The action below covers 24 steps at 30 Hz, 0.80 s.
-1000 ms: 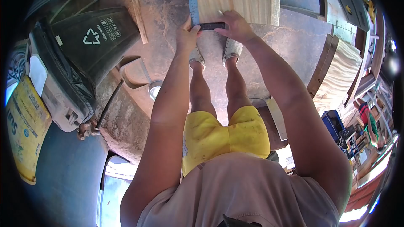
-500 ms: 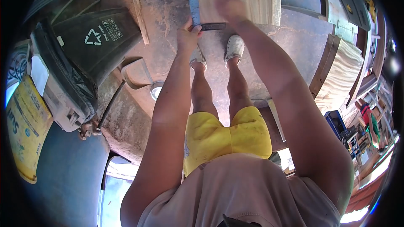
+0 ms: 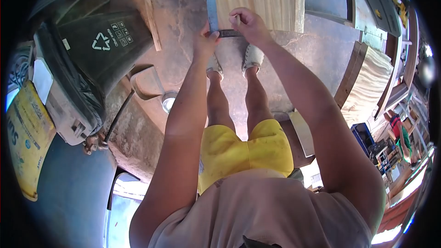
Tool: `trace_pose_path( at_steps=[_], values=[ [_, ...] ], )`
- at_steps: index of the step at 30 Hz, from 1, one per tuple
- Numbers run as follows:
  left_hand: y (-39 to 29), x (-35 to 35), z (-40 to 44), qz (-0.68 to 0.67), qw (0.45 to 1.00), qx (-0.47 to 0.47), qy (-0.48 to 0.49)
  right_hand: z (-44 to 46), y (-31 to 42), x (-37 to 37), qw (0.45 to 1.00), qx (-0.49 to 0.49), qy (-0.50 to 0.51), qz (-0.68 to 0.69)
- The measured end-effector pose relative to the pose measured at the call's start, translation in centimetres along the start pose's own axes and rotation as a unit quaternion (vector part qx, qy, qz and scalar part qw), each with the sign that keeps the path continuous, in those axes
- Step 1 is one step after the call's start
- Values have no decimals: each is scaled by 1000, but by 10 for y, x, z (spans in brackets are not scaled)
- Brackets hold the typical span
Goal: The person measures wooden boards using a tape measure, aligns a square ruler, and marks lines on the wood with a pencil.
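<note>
A pale wooden board [image 3: 262, 0] with streaked grain lies at the top centre. Along its left edge runs the blue blade of a square [image 3: 210, 0], whose dark handle [image 3: 229, 33] lies across the board's near edge. My left hand [image 3: 207, 40] is closed on the corner where blade and handle meet. Above the board, just beyond the handle, my right hand [image 3: 250, 26] pinches a small, light stick-like piece [image 3: 238, 19], possibly a pencil.
A black waste bin [image 3: 105, 39], a wood strip [image 3: 151, 18] and a scoop [image 3: 148, 82] are on the left. Wood pieces [image 3: 367, 80] stand at the right. Another person [image 3: 401, 133] is far right. A yellow sack [image 3: 30, 142] is far left.
My right hand left the square's handle, swept up over the board, and has come back near its near edge. My left hand has stayed on the square's corner.
</note>
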<state>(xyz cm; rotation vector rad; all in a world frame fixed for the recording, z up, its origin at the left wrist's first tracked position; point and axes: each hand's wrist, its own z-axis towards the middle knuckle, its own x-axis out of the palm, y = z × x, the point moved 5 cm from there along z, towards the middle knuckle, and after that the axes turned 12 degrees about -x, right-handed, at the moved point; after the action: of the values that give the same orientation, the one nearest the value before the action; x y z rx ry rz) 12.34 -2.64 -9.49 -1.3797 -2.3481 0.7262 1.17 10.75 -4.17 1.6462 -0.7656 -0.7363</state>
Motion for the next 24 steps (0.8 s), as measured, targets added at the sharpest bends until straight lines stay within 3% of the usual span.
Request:
trace_pose_path(
  at_steps=[2,4,8,10,16,24],
  values=[
    [1,-1,3,-10,1000,7,9,0,-10,13,998,56,10,39],
    [3,-2,1,-21,1000,9,18,3,-8,18,999,-4,-21,-34],
    [1,-2,2,-3,1000,14,16,6,-4,20,993,-3,-40,-112],
    [3,-2,4,-2,1000,10,6,8,6,20,976,-76,-82,-187],
    [5,-2,4,-26,1000,7,-6,12,8,26,958,-130,-73,-244],
    [0,-1,0,6,1000,9,-8,12,6,29,947,-126,-63,-288]
  ],
)
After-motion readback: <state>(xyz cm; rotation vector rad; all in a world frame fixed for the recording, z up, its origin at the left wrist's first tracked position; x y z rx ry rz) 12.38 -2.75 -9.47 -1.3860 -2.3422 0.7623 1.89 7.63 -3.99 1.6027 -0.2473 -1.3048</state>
